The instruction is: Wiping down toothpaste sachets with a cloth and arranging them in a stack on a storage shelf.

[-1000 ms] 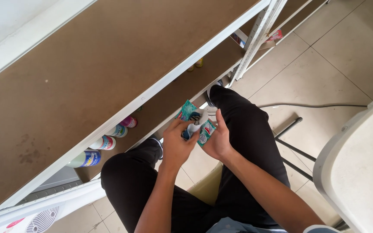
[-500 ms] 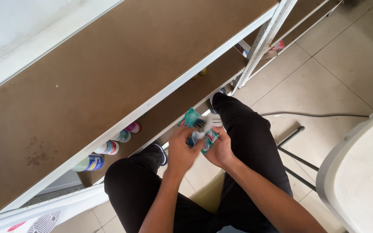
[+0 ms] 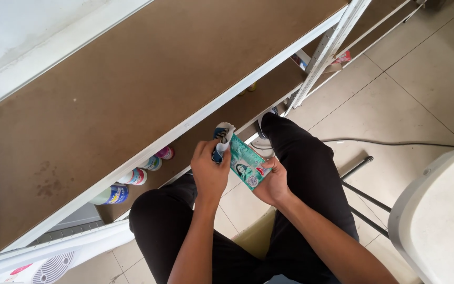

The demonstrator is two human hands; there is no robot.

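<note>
Since half a second ago, your hands have drawn a little apart and the teal sachet strip now lies stretched between them instead of bunched under your fingers. Your left hand is curled over the upper end of the strip, thumb and fingers pressed together in a pinch on its white, curled-back tip, which pokes out just above your knuckles. Your right hand holds the lower end, thumb laid on the printed face and the other fingers folded underneath, so the strip is pinched flat there. It runs on a slant from upper left to lower right, above the gap between your knees and just in front of the edge of the lower shelf.

You are seated, both legs in black trousers, with one shoe set on the tiled floor close to the foot of the white shelf upright. A broad brown shelf board with a white front rail fills the upper left of the view. Below it, on the lower shelf, stands a row of small bottles with coloured caps and labels. A grey cable trails across the tiles to your right, near the dark metal legs of a seat. A white plastic chair stands at the right edge, and a white fan shows at the bottom left.
</note>
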